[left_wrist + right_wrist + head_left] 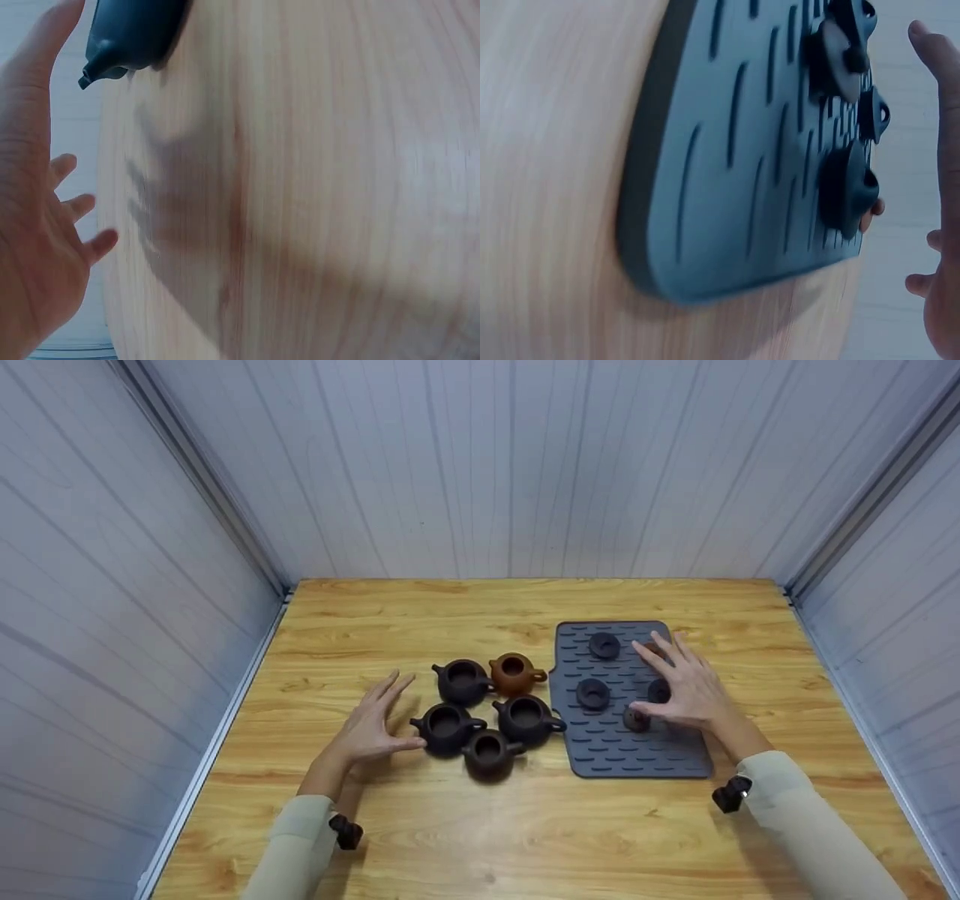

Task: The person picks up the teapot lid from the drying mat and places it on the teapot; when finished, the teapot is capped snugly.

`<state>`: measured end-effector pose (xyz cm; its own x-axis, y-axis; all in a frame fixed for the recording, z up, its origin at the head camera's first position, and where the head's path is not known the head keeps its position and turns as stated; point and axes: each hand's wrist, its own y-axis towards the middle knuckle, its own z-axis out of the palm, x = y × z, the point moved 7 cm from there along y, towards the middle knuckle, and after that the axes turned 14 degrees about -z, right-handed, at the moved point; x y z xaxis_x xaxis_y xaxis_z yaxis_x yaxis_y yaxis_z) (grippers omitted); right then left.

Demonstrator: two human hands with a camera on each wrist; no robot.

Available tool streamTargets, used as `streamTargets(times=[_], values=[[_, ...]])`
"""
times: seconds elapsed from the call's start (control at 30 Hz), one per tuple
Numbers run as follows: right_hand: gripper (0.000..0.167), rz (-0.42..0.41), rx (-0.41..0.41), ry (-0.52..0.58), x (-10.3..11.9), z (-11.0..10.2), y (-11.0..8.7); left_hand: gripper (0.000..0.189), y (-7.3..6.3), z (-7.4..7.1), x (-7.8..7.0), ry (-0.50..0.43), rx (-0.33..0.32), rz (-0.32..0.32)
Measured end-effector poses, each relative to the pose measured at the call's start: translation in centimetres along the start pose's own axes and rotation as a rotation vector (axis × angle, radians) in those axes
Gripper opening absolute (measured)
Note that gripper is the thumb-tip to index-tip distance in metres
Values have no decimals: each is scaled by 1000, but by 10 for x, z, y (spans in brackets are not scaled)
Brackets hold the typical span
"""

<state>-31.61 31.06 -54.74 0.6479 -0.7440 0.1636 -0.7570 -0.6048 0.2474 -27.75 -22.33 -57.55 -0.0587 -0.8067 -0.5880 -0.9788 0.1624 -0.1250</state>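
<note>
While the left hand point(373, 729), spread and empty, hovers just left of five lidless teapots point(525, 725) clustered mid-table, the right hand point(691, 690), also spread and empty, is over lids point(593, 694) on the gray mat point(637, 765). Orange-brown teapot point(513, 682) sits at the cluster's far-right corner.

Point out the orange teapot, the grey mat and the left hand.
Orange teapot point(512, 683), head view: front of body.
Grey mat point(625, 679), head view: bare surface.
Left hand point(366, 733), head view: back of hand.
</note>
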Motion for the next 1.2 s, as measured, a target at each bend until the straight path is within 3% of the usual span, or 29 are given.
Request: streamTargets(times=[0.13, 0.47, 0.83, 1.2], values=[[103, -3, -38, 77, 7, 0, 5, 122, 1, 3, -2, -117, 47, -13], [102, -9, -95, 206, 23, 2, 20, 119, 1, 13, -11, -223, 63, 26], [95, -25, -80, 365, 36, 10, 34, 91, 1, 24, -10, -332, 92, 40], [84, -6, -99, 544, 37, 21, 42, 78, 4, 30, -10, -442, 167, 30]])
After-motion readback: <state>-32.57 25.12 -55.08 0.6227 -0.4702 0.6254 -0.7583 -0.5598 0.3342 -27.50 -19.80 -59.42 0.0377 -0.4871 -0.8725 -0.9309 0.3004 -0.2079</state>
